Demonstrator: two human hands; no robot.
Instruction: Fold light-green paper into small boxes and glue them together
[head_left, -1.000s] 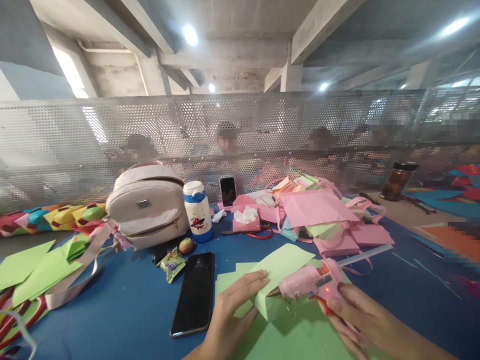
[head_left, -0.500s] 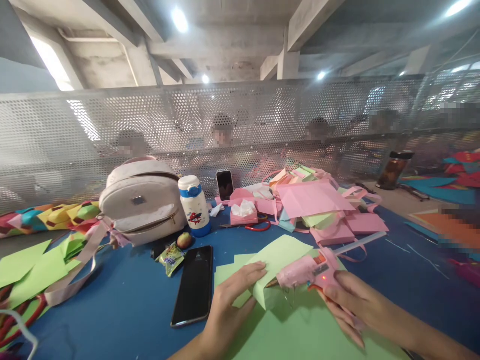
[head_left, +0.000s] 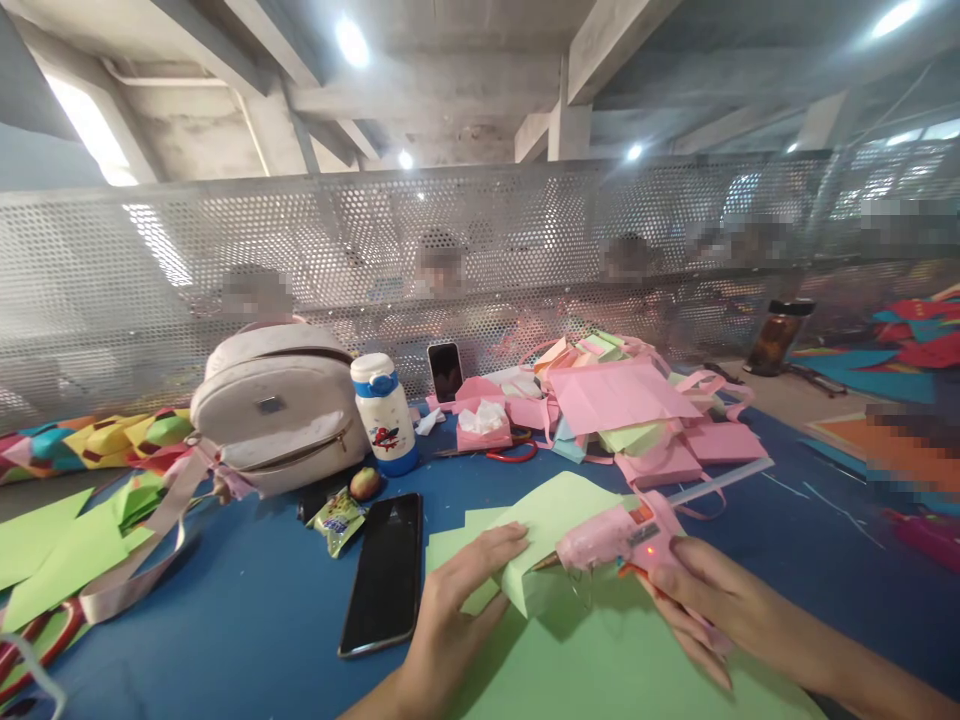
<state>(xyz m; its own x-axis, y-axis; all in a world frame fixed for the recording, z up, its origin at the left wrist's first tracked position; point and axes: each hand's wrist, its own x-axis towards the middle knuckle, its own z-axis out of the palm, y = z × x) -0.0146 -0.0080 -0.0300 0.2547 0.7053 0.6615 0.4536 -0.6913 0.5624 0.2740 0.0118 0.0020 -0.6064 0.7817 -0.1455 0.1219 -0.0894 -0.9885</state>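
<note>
My right hand [head_left: 701,595] is wrapped round the handle of a pink hot glue gun [head_left: 604,538]; a clear glue stick [head_left: 724,482] juts from its back and a small red light glows on its side. The nozzle touches or nearly touches the edge of a folded light green paper [head_left: 566,508]. That paper is pinched in my left hand [head_left: 469,590], with the thumb beneath and the fingers on top. Thin glue strands hang below the gun. Underneath lie larger green sheets [head_left: 600,665] on the blue tabletop [head_left: 247,610].
Left of my hands lie a black phone [head_left: 381,575] and a snack packet [head_left: 337,520]. Behind stand a pale backpack [head_left: 277,410], a white-and-blue bottle [head_left: 384,415], a tissue box [head_left: 484,430] and a pile of pink paper pieces [head_left: 626,400]. A perforated metal screen [head_left: 510,220] rises beyond, with people behind it.
The view has shifted slightly, so the background sits a little further left. Both hands, the glue gun and the folded paper keep nearly the same positions.
</note>
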